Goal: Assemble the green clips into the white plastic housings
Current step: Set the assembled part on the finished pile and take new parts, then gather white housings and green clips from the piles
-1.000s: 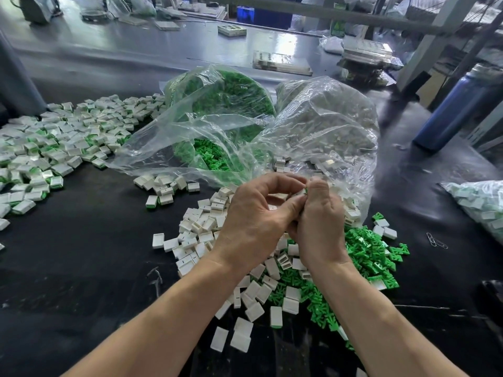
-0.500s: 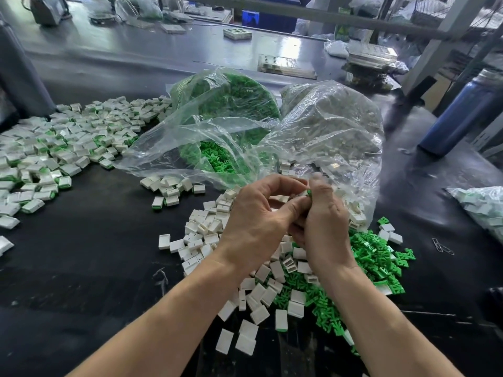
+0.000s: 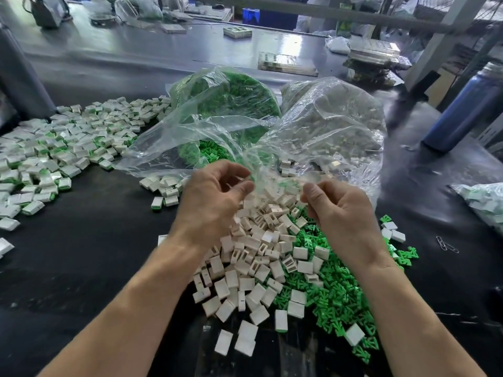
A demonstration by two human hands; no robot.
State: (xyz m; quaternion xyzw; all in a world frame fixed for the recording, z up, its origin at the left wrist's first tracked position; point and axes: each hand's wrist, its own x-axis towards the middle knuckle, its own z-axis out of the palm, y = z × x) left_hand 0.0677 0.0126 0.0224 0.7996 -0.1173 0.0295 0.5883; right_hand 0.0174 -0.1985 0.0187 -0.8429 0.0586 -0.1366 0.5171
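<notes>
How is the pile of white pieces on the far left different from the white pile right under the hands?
The left pile shows green at the pieces' ends, so clips look fitted; the middle pile is plain white with open, empty slots. The left pile spreads flat and wide; the middle pile is heaped and runs into loose green clips. Both lie on the dark table.

black table [image 3: 81, 254] | white housings [image 3: 253, 257] | green clips [image 3: 340, 289] | plastic bags [image 3: 326, 126]

Single head cam, wide-angle, looks fwd and down from above, close over both hands and table [image 3: 81, 268]; no 2nd view.
</notes>
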